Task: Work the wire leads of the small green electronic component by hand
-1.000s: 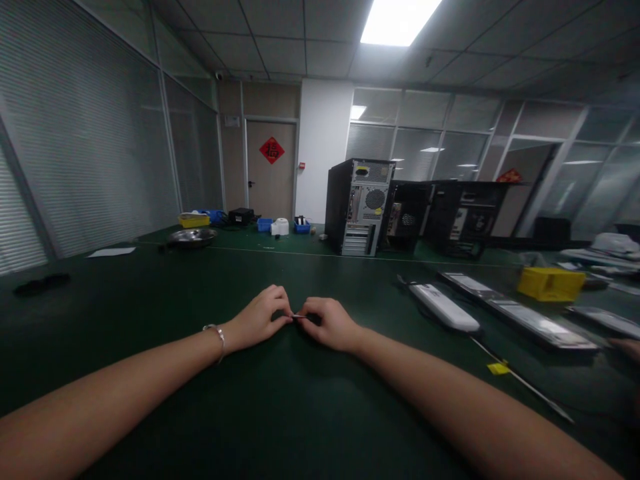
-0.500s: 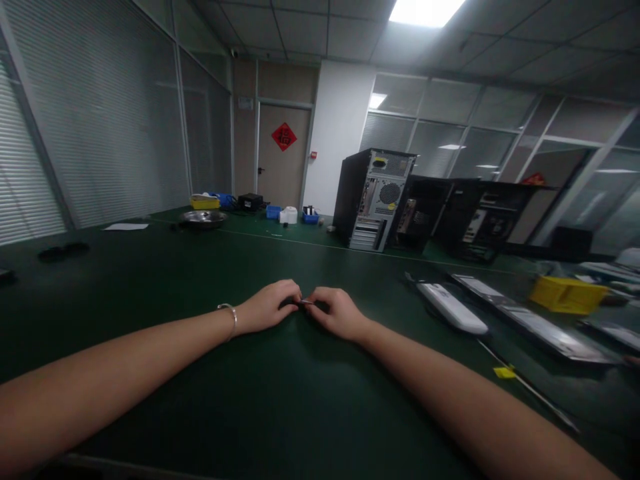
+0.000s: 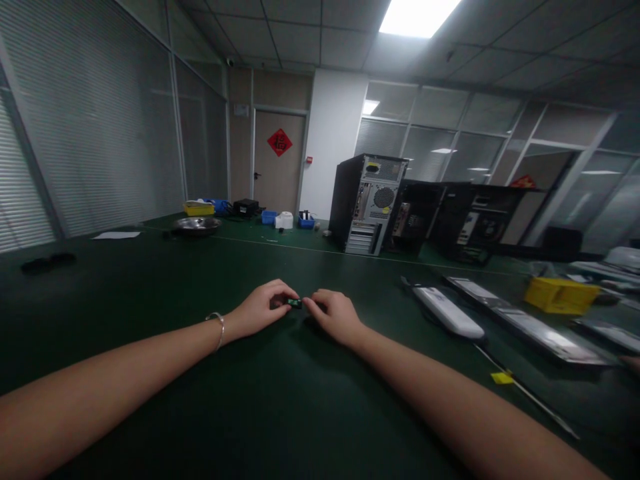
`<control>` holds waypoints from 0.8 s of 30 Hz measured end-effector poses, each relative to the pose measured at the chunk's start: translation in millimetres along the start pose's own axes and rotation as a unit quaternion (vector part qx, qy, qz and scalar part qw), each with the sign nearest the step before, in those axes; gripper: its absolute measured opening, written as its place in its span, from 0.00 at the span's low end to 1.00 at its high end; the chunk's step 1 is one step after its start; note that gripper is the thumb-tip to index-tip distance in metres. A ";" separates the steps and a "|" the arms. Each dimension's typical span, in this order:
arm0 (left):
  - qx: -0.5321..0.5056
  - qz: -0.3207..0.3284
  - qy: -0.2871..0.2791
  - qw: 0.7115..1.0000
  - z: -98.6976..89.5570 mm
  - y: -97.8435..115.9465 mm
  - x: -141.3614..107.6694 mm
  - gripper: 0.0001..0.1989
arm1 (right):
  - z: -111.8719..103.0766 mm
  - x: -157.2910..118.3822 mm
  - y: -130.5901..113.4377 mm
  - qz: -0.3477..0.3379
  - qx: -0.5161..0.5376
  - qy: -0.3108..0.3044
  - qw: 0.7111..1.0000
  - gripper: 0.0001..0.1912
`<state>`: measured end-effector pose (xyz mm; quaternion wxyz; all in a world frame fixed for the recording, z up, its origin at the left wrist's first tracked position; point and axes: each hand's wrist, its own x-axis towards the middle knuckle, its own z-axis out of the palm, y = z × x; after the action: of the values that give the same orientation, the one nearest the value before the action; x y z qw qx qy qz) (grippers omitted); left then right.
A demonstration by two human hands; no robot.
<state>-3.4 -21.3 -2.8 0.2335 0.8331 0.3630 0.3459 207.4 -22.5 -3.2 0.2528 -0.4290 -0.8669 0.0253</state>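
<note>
A small green circuit board [image 3: 295,303] with a dark end is pinched between the thumb and fingers of my left hand [image 3: 265,305], just above the green tabletop [image 3: 280,400]. Close by on the right, my right hand [image 3: 334,315] has its fingers curled in and the thumb pressed toward them. Its thumb tip lies beside the board's right end; I cannot tell whether it touches. Whatever those right fingers may hold is hidden. A silver bracelet [image 3: 220,328] circles my left wrist.
Computer towers [image 3: 373,207] stand at the back right. Nearer on the right lie a white elongated device [image 3: 450,312], a long metallic panel [image 3: 535,327], a thin rod [image 3: 535,395] and a yellow bin [image 3: 563,295]. A metal bowl [image 3: 197,227] sits back left.
My hands have parted slightly. The small piece between them now shows its green face in my left hand. The view has shifted slightly.
</note>
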 end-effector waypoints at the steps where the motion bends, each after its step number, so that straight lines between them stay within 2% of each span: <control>1: -0.018 -0.001 0.002 1.000 0.5 -0.6 0.3 0.10 | 0.0 -0.1 0.1 0.001 -0.003 0.000 1.000 0.19; 9: -0.171 -0.065 -0.017 0.983 2.3 -5.2 2.8 0.13 | -0.7 -0.5 0.9 0.008 -0.016 -0.004 1.000 0.19; 24: -0.229 -0.118 -0.004 0.966 0.5 6.7 3.1 0.14 | -3.3 -2.9 1.8 -0.010 -0.005 0.002 1.000 0.18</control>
<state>1.5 -23.2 2.4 0.4583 0.7101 0.3692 0.3865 211.8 -24.1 -2.0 0.2525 -0.4216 -0.8707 0.0178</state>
